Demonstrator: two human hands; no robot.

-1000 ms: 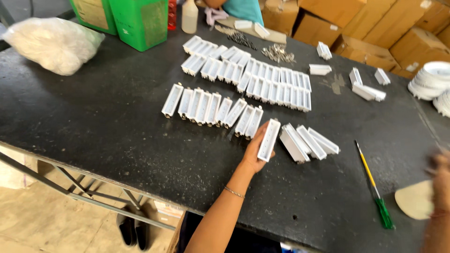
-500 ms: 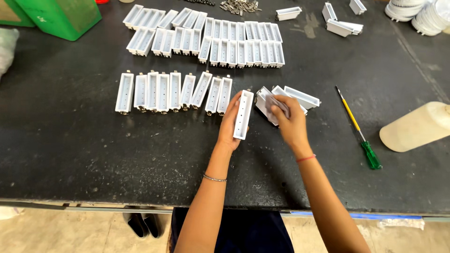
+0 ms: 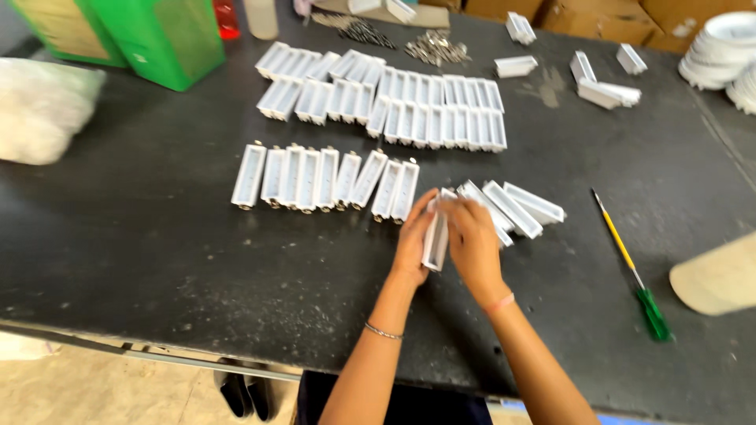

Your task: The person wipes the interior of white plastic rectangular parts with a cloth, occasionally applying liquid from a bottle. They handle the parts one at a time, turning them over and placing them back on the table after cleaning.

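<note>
Both hands meet at the near middle of the black worktable (image 3: 118, 260). Left hand (image 3: 413, 244) and right hand (image 3: 472, 244) together grasp one white plastic trough-shaped housing (image 3: 435, 240), held lengthwise between them just above the tabletop, fingers of each hand closed on its sides. Thin bracelet on the left wrist; pink band on the right wrist.

Just left of the hands: a row of like white housings (image 3: 323, 178), laid side by side, open faces up, the last ones touching or nearly touching. Just right of the hands: a small loose cluster of three or four more housings (image 3: 524, 206), angled, overlapping slightly.

Farther back: a larger block of housings (image 3: 394, 102) in two ranks, packed close. Beyond it, a few stray single housings (image 3: 602, 88) lie well apart from the block.

Right side: a screwdriver (image 3: 634, 267), yellow shaft and green handle, lying flat, near the cluster but not touching it. A tan rounded object (image 3: 718, 275) at the right edge, cut off by the frame; kind unclear.

Far left corner: a green box-shaped container (image 3: 165, 38) with a pale label panel on its side face, upright. Beside it to the left, a translucent white plastic bag (image 3: 43, 110), bulging. Back edge, centre: a small pile of metal hardware (image 3: 435, 49), possibly screws or clips, too blurred to say. Far right corner: stacked white round parts (image 3: 718, 49). Brown cardboard cartons (image 3: 598, 9) stand behind the table.
</note>
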